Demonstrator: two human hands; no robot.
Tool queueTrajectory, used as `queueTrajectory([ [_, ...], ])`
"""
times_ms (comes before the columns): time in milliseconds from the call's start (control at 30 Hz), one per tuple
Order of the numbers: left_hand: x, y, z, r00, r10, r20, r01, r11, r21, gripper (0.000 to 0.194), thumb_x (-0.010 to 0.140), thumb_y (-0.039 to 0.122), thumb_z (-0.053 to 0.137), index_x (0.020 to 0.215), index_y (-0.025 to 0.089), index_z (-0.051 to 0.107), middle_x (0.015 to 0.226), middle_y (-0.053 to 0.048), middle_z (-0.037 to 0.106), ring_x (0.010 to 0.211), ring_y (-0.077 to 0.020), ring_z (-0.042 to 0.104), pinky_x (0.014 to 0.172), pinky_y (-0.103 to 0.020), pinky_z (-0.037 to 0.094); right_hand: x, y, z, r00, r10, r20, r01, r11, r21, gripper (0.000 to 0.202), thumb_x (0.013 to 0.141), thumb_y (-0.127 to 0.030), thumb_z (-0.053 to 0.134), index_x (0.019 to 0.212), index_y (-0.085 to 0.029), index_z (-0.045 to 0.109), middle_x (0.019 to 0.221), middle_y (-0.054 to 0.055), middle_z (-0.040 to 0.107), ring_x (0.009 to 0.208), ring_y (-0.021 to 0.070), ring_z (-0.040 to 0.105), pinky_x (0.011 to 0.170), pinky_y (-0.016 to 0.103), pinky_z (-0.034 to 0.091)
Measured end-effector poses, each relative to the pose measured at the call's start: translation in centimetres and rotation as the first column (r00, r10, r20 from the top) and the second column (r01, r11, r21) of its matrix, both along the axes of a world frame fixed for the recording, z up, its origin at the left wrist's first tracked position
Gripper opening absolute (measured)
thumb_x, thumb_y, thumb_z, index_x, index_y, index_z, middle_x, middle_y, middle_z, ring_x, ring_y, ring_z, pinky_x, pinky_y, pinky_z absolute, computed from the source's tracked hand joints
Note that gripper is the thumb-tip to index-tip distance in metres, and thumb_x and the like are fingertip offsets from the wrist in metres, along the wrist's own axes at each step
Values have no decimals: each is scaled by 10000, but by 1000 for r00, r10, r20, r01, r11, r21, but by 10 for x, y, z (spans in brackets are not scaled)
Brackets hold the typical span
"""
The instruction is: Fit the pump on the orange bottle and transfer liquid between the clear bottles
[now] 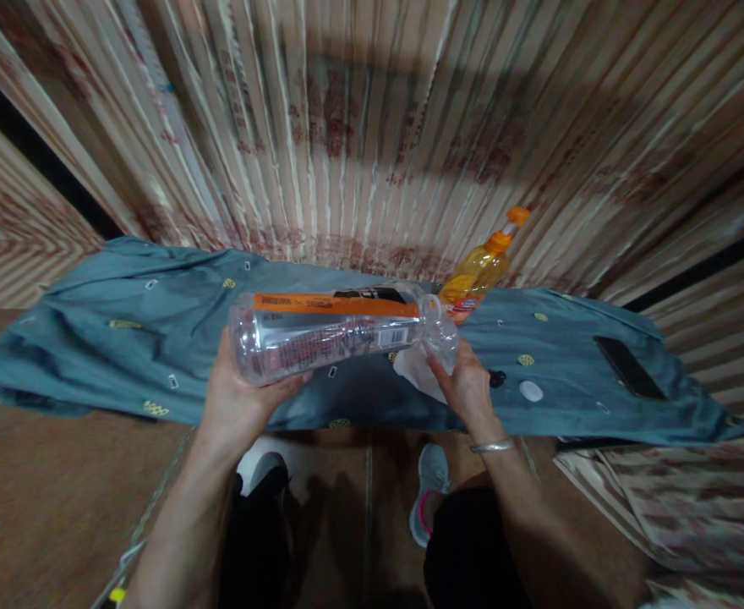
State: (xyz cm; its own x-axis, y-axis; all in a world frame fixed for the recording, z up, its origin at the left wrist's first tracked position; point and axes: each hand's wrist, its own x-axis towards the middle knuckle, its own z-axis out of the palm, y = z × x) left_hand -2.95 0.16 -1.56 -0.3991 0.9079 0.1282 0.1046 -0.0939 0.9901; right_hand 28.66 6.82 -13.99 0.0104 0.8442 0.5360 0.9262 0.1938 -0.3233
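A large clear plastic bottle [334,334] with an orange, grey and black label lies sideways above the cloth, its neck to the right. My left hand [238,385] is wrapped under its base end, thumb along the near side. At the neck, my right hand [467,381] is closed on crumpled clear plastic [440,331] that covers the bottle's mouth. Beneath it shows a whitish, thin sheet [418,372], partly hidden by my right hand. Just behind the neck stands a yellow pump bottle [477,275] with an orange pump head.
A teal patterned cloth [112,355] covers the long narrow table. Right of my right hand lie a small black object [497,378], a white round cap [530,390] and a dark phone [629,366]. Pleated striped curtain [359,152] hangs behind the table.
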Motion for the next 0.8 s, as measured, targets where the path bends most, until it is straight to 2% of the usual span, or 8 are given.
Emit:
queueTrajectory([
  [267, 1, 1, -1, 999, -34, 14, 34, 999, 26, 742, 431, 297, 925, 1075, 196, 570, 1000, -45, 724, 920, -249, 718, 918, -439, 604, 2, 1, -1, 1000, -1, 0, 1, 1000, -13, 656, 986, -644, 376, 1257, -79, 573, 1032, 210, 717, 937, 310, 702, 777, 401, 563],
  [400, 1, 2, -2, 1000, -21, 10, 21, 1000, 15, 695, 423, 298, 920, 1023, 184, 587, 1051, -71, 726, 964, -269, 716, 948, -453, 594, 2, 1, -2, 1000, -5, 5, 5, 1000, -17, 673, 988, -651, 371, 1283, -76, 561, 1054, 214, 717, 949, 309, 704, 783, 403, 567],
  [567, 0, 2, -4, 999, -30, -27, 31, 999, 43, 715, 465, 288, 914, 1098, 209, 593, 1050, -44, 734, 1013, -282, 721, 974, -466, 583, 2, 1, -2, 1000, -8, 16, 8, 1000, -10, 736, 985, -688, 346, 1280, -50, 566, 1001, 215, 727, 917, 307, 715, 787, 404, 571],
  [800, 4, 1, 4, 999, -29, 23, 28, 1000, 8, 641, 412, 232, 922, 966, 211, 601, 1001, -43, 737, 1016, -293, 719, 979, -464, 585, 3, 1, -2, 1000, 5, -2, -5, 1000, -13, 741, 978, -693, 367, 1289, -50, 560, 1051, 242, 721, 947, 327, 706, 794, 443, 573],
])
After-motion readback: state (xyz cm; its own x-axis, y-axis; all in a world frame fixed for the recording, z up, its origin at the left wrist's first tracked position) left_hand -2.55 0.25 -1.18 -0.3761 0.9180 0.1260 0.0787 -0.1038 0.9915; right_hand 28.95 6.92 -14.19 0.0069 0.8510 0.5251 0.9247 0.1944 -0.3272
